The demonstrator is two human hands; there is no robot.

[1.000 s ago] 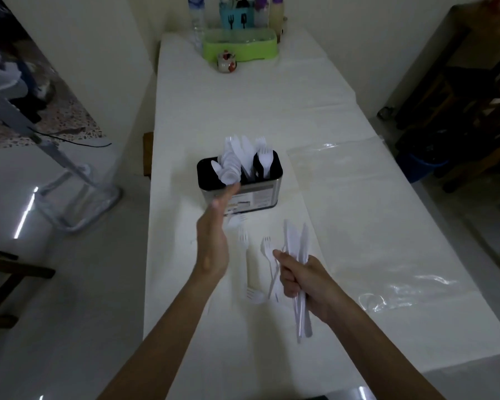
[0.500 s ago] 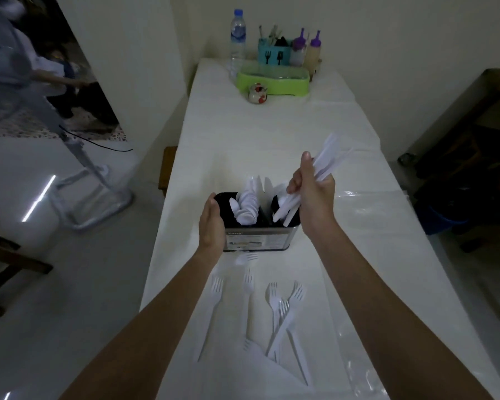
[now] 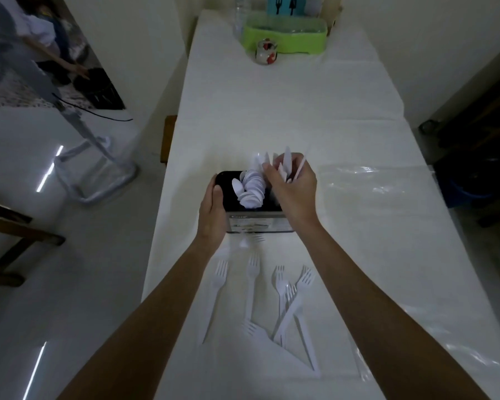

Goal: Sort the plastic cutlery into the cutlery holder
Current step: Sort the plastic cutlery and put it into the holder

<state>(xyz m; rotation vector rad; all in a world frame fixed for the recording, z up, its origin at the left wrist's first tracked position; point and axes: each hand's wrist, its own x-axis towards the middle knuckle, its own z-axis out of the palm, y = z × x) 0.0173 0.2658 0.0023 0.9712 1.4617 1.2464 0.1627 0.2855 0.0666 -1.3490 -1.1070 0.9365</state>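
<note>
Your left hand (image 3: pixel 213 210) grips the left wall of the cutlery holder (image 3: pixel 257 223), fingers curled round its far-left corner and thumb on the near rim. Your right hand (image 3: pixel 294 188) is clamped on a bunch of white plastic knives (image 3: pixel 287 160). It sits over the holder's right side, with the knife ends poking up past your fingers. How deep the lower ends sit in the holder can't be told, as the hand covers that part. The two hands are near each other with the holder between them.

The holder stands upright mid-desk, black inside, with a labelled front facing you. Its left compartment is packed with white spoons (image 3: pixel 250 189), bowls up. The right compartment is mostly hidden.

White plastic forks (image 3: pixel 252 280) lie loose on the desk (image 3: pixel 272 111) between the holder and you, most with tines toward the holder. One lies off to the left (image 3: pixel 218 284), and several overlap on the right in a crossed pile (image 3: pixel 290 301). One more fork's tines show just at the holder's front edge (image 3: pixel 258 237).

A clear plastic sheet (image 3: pixel 387 203) covers the desk's right side. At the far end are a green tray (image 3: pixel 286 39), a small jar (image 3: pixel 266 51) in front of it, a teal box (image 3: pixel 282 4) behind it and a clear bottle (image 3: pixel 238 17). A fan stand (image 3: pixel 94 157) is on the floor to the left.
</note>
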